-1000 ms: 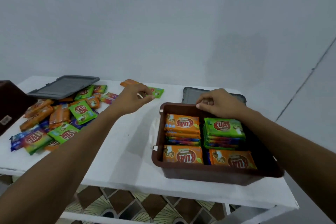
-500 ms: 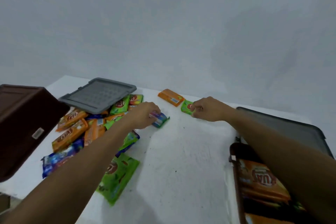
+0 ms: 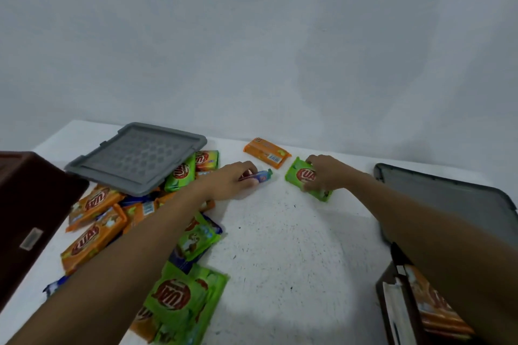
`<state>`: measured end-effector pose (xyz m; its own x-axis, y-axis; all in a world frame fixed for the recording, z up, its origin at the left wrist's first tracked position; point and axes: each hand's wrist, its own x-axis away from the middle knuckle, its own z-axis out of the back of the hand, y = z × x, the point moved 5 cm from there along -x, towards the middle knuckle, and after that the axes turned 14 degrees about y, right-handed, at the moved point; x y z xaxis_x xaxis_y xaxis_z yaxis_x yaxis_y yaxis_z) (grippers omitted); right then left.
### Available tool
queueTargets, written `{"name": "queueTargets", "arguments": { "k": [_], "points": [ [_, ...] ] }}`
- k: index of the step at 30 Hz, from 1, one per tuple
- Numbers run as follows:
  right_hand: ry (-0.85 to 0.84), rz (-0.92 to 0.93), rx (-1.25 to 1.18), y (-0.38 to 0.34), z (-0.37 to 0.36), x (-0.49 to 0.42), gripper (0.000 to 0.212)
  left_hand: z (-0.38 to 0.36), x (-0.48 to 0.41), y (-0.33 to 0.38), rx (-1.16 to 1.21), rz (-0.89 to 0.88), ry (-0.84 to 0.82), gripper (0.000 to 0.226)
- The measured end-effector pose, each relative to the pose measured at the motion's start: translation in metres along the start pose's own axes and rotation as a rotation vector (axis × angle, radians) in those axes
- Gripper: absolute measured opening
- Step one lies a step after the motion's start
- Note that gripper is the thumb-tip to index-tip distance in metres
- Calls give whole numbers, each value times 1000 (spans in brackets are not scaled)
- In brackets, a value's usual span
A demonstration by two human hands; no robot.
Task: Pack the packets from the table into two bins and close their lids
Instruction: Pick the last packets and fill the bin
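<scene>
1. While the left hand (image 3: 232,180) reaches to the middle of the frame, its grip is closed on a blue packet (image 3: 263,176). The packet's far end pokes out to the right of the fingers, low over the white counter (image 3: 280,246).
2. Just right of centre, the right hand (image 3: 326,173) lies palm down with its fingers curled over a green packet (image 3: 301,176). The grip holds the packet's right half, and its left half with the red logo shows.
3. Both bare forearms stretch from the bottom corners of the frame toward the middle.
4. An orange packet (image 3: 266,152) lies flat just above and between the two hands, touching neither.
5. A pile of packets (image 3: 95,221) fills the left of the frame. The left forearm covers part of it, and a grey lid (image 3: 137,158) rests tilted on its upper end.
6. A brown bin (image 3: 28,218) stands at the left edge.
7. A second bin (image 3: 384,291) at the lower right holds orange packs and is largely hidden by the right arm. A dark lid (image 3: 448,204) lies above it.
</scene>
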<state>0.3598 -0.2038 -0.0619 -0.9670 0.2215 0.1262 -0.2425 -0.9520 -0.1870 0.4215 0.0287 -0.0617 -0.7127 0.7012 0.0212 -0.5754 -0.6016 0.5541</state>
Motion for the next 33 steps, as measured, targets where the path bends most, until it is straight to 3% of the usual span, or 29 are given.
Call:
{"name": "queueTargets", "arguments": {
  "k": [5, 8, 12, 16, 22, 26, 33],
  "points": [
    [-43, 106, -79, -8, 23, 27, 33, 8, 17, 21, 661, 388, 95, 40],
    [-89, 47, -409, -3, 41, 55, 14, 6, 29, 44, 767, 426, 105, 37],
    [-4, -13, -650, 19, 78, 99, 18, 4, 45, 98, 725, 321, 122, 22],
    [90, -65, -792, 61, 114, 155, 29, 1, 60, 160, 677, 252, 179, 21],
    [55, -27, -666, 137, 124, 266, 20, -35, 88, 269, 430, 84, 232, 24],
    [-28, -3, -561, 170, 109, 314, 22, -63, 105, 315, 444, -25, 49, 27],
    [-239, 170, -363, 169, 77, 354, 19, -124, 126, 343, 155, -143, -242, 16]
  ]
}}
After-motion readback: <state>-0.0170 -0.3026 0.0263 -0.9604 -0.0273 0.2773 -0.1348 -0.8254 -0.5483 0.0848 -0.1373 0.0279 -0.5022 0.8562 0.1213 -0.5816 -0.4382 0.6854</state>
